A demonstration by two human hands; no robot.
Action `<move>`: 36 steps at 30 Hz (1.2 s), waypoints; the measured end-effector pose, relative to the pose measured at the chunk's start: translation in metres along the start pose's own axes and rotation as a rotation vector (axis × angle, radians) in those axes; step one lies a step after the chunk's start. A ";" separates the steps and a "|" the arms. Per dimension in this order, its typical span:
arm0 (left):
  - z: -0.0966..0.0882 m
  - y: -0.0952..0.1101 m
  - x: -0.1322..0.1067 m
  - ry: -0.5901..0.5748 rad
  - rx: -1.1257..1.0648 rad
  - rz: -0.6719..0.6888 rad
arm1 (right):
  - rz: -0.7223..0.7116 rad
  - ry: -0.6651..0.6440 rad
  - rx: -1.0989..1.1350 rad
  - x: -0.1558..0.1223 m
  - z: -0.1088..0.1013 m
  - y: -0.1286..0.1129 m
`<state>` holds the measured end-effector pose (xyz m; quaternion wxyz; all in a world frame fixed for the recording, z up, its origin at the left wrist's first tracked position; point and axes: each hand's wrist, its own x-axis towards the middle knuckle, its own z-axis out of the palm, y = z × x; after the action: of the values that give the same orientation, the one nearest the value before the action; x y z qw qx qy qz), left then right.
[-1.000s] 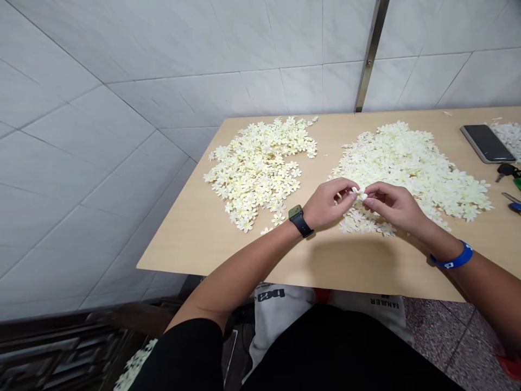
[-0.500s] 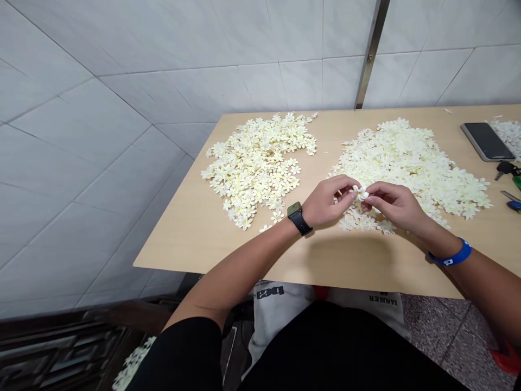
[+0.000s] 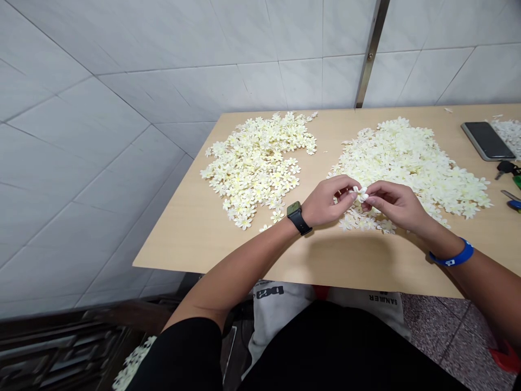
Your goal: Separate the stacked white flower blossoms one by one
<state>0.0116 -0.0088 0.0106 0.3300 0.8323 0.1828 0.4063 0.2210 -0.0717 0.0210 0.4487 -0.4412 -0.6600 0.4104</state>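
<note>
A small white artificial blossom (image 3: 360,194) sits pinched at mid-air, between the fingertips of both hands, above the near edge of the larger flower pile; left hand (image 3: 328,202) narrow, thumb and forefinger on the blossom, other fingers curled; right hand (image 3: 393,205) likewise narrow, fingers bent in from the opposite side; both forearms angle inward, wrists off the table.

Black smartwatch (image 3: 296,218) on left wrist, no readable display; blue wristband (image 3: 451,257) on right wrist, white mark unreadable.

Right-hand flower pile (image 3: 411,168), paler, spreads under and beyond the hands; second pile (image 3: 256,168), with yellow centres, lies well apart to the left; both on a pale wood-grain table (image 3: 191,239).

Far right: black phone (image 3: 486,140) in a grey case; keys (image 3: 504,169) just below; further flowers (image 3: 507,136) beside it.

Below the table, white bag (image 3: 280,309) printed upside down; lettering looks like "SANJLER", uncertain; a second mark is only partly legible.
</note>
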 end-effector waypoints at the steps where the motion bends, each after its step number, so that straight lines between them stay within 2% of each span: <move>1: 0.000 0.000 0.000 -0.003 0.005 0.000 | -0.001 0.004 -0.007 0.000 0.000 -0.001; 3: 0.002 -0.002 0.000 -0.008 0.018 0.004 | -0.005 0.011 -0.031 -0.001 0.001 -0.001; 5: 0.004 -0.003 0.000 0.035 0.034 -0.003 | -0.010 0.030 -0.066 -0.001 0.001 0.000; 9: 0.010 -0.006 0.001 0.244 0.094 0.007 | -0.016 0.105 -0.136 0.000 0.004 0.001; 12: 0.012 -0.005 0.000 0.169 0.109 0.076 | -0.026 0.147 -0.162 0.000 0.006 0.001; 15: 0.013 -0.004 -0.001 0.100 0.111 0.073 | -0.033 0.178 -0.169 0.001 0.008 0.001; 21: 0.012 -0.001 0.001 0.165 0.090 0.014 | -0.004 0.192 -0.173 0.002 0.009 0.001; 26: 0.007 -0.003 0.003 0.254 0.057 -0.156 | 0.070 0.243 -0.110 0.004 0.002 -0.001; 28: 0.006 -0.005 0.003 0.276 0.085 -0.181 | 0.083 0.263 -0.099 0.005 -0.002 -0.002; 33: 0.007 -0.007 0.002 0.182 0.145 -0.104 | 0.081 0.322 -0.119 0.007 -0.004 -0.001; 36: 0.007 -0.003 0.003 0.161 0.107 -0.126 | 0.060 0.301 -0.152 0.006 -0.002 0.001</move>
<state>0.0189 -0.0077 0.0065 0.2943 0.8002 0.2819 0.4399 0.2217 -0.0652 0.0220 0.4951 -0.5500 -0.6010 0.3018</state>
